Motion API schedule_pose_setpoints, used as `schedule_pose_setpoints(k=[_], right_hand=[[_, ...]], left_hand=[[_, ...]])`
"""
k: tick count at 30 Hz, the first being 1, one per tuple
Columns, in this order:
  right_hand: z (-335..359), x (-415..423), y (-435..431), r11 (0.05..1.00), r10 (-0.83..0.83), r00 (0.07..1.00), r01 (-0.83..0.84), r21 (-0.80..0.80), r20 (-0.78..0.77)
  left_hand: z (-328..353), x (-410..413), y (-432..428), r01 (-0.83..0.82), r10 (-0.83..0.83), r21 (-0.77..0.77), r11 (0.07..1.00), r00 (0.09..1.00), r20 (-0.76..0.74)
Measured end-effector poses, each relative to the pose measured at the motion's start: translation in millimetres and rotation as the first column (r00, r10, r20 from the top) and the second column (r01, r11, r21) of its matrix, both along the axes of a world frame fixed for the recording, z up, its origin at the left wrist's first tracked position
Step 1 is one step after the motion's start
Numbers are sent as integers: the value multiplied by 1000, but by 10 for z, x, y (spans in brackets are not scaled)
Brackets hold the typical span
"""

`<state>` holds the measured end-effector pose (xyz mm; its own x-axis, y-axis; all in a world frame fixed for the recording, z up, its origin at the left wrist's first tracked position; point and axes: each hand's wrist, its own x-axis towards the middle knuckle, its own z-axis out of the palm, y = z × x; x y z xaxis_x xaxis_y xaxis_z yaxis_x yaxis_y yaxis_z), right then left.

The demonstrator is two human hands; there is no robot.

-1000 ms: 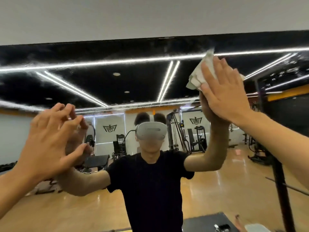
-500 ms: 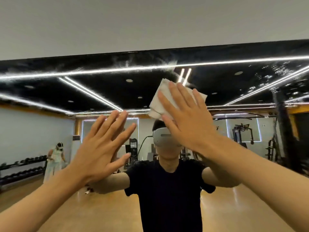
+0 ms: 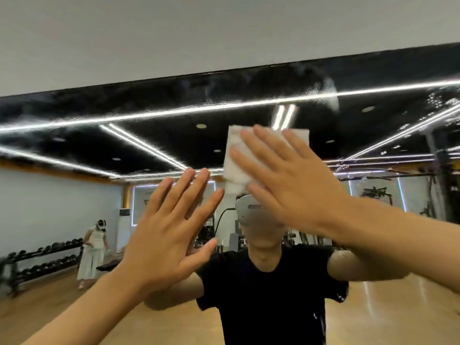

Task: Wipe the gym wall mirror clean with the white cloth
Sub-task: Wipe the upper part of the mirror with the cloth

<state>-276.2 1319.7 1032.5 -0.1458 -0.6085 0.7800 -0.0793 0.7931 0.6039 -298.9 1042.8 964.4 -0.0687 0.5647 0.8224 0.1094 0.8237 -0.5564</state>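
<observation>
The folded white cloth point(image 3: 235, 165) is lying flat on the large gym wall mirror point(image 3: 74, 150), high up, and your right hand point(image 3: 286, 183) is pressing it with fingers spread. Your left hand point(image 3: 169, 227) is hovering beside it, fingers straight. Aim for even pressure, overlapping strokes toward the hazy streaks point(image 3: 329, 95) above.

Glossy, smeared glass mirror point(image 3: 174, 115); soft matt white cloth point(image 3: 236, 168).
</observation>
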Motion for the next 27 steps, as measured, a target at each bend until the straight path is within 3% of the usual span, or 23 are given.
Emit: schedule_pose_setpoints(k=[3,9,17,21,27], right_hand=[[85,69,224,994,-33,997,25,107,71],[1143,112,150,985,-15,999,23,-170,52],[1191,-5,-1034,1000,13,999,-14,24,47],[1267,42,-567,992,5,998,-12,123,61],[1246,212,648,994,-93,993,97,-50,69]], left_hand=[[-14,-12,-8,18,-18,1,1000,1000,-7],[-26,-13,20,25,-25,12,1000,1000,-4],[-7,11,-12,7,-7,-3,1000,999,35],[-13,6,-20,22,-22,-6,1000,1000,21],[-13,-28,-13,9,-9,1,1000,1000,9]])
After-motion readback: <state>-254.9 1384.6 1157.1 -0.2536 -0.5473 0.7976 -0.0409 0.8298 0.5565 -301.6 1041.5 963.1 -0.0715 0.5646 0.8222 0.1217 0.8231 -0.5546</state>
